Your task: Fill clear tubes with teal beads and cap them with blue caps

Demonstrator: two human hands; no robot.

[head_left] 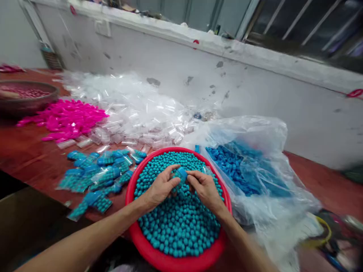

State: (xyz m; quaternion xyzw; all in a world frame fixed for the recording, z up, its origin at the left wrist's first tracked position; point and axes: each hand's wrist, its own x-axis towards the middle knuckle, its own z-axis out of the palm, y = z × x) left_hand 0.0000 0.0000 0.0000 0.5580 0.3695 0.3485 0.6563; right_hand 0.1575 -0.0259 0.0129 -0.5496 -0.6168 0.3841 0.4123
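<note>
as 2 hands [161, 187] [205, 188] hold packet [180, 174], underside hidden.

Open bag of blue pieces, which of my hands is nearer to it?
Right. Your right hand is just left of the blue pieces; your left hand is farther left.

Lettering check: no readable text, label, brand, number or sign. Red basin [131, 196], teal-filled packets [106, 174], clear plastic bag [272, 126]: nothing legible. Red marks [196, 44] on wall ledge [167, 32]: small, blurred, no characters made out.
</note>
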